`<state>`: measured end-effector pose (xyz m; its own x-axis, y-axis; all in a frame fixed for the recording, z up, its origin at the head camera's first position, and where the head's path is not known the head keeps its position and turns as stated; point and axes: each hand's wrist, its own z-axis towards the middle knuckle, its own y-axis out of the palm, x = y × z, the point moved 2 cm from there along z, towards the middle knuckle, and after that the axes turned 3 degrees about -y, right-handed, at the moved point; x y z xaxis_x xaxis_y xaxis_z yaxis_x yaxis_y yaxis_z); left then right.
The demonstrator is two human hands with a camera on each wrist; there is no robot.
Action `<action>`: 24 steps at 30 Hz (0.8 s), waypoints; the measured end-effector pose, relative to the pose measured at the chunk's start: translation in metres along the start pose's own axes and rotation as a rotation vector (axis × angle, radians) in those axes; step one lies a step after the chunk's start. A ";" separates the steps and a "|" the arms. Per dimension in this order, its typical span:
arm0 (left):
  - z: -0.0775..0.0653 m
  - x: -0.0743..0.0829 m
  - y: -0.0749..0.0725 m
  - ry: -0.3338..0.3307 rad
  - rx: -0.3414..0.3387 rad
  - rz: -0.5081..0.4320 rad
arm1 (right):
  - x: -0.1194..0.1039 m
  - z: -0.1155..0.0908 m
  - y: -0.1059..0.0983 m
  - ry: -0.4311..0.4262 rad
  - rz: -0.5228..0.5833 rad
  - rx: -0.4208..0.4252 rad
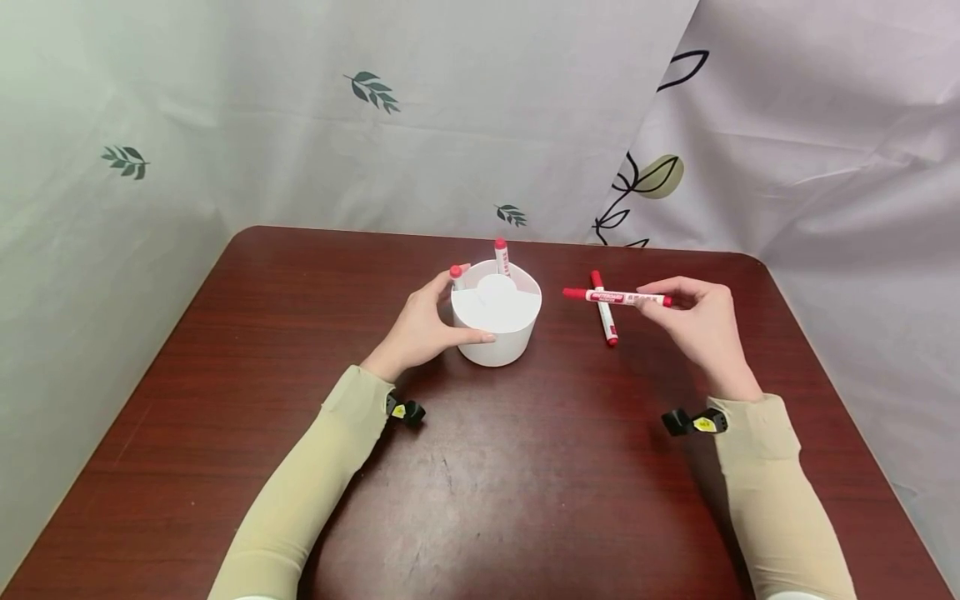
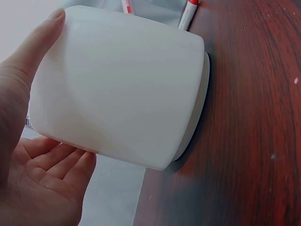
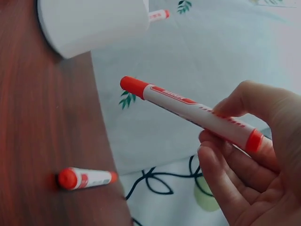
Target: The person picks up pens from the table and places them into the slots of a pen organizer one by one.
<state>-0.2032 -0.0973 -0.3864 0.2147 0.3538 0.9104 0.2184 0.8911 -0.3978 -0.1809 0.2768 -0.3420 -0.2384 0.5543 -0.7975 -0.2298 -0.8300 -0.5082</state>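
A white round pen holder (image 1: 497,343) with inner dividers stands on the table. My left hand (image 1: 427,329) grips its left side, thumb (image 2: 35,44) across the near wall and fingers round the far side. Two red-capped whiteboard markers stand upright in the holder: one marker (image 1: 502,258) at the back, another marker (image 1: 457,277) at the left, by my fingertips. To the right of the holder, my right hand (image 1: 693,321) pinches a red-and-white whiteboard marker (image 3: 181,106) near one end, level above the table. Below it a loose marker (image 1: 607,321) lies on the tabletop.
The dark red-brown wooden table (image 1: 480,492) has rounded far corners. Behind it and at both sides hangs a pale curtain (image 1: 285,125) with leaf prints. A small black wrist camera (image 1: 405,410) sits on the left sleeve, another camera (image 1: 693,422) on the right.
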 end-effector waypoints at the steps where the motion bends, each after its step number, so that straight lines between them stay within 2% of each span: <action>1: 0.000 0.000 0.000 -0.002 0.000 0.000 | -0.002 0.000 0.000 -0.005 0.016 0.004; 7: 0.001 0.000 0.000 0.001 -0.001 0.000 | -0.019 0.003 0.000 -0.047 0.111 0.027; 17: 0.002 -0.002 0.000 0.010 0.003 0.007 | -0.061 0.006 0.002 -0.122 0.318 0.096; 20: 0.002 -0.002 0.000 0.012 0.003 0.006 | -0.072 0.006 0.003 -0.138 0.346 0.090; 24: 0.003 -0.003 0.001 0.015 0.004 0.009 | -0.085 0.009 0.008 -0.162 0.325 0.076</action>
<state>-0.2062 -0.0968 -0.3888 0.2305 0.3574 0.9051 0.2124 0.8892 -0.4052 -0.1707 0.2240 -0.2758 -0.4552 0.2698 -0.8485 -0.1855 -0.9608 -0.2060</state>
